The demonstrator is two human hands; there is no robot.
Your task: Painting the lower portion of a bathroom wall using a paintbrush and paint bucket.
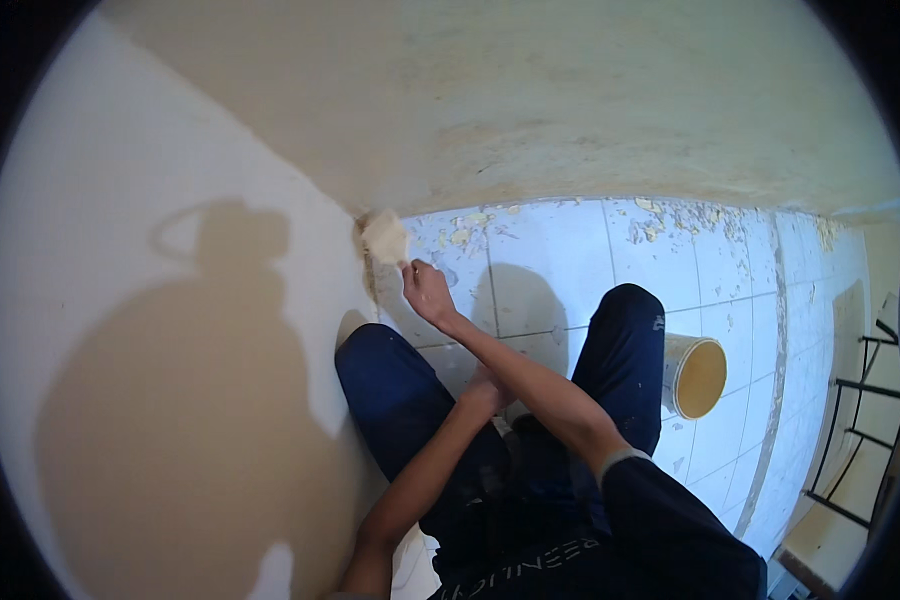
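Observation:
My right hand (427, 290) is closed around the short handle of a flat, cream-coloured paintbrush (385, 238). Its wide head is at the base of the corner, where the left wall (170, 140) meets the stained beige wall (570, 100); motion blurs its edges. My right forearm crosses over the left one. Low between my knees is my left hand (488, 390), partly covered by the right forearm. Its fingers do not show, nor does anything it might hold.
A bucket (673, 375) with a tan opening lies or tilts beside my right knee. Flaked paint (460, 235) litters the white tiled floor (550, 225) along the wall. A black metal frame (850, 430) stands at the far right. My shadow covers the left wall.

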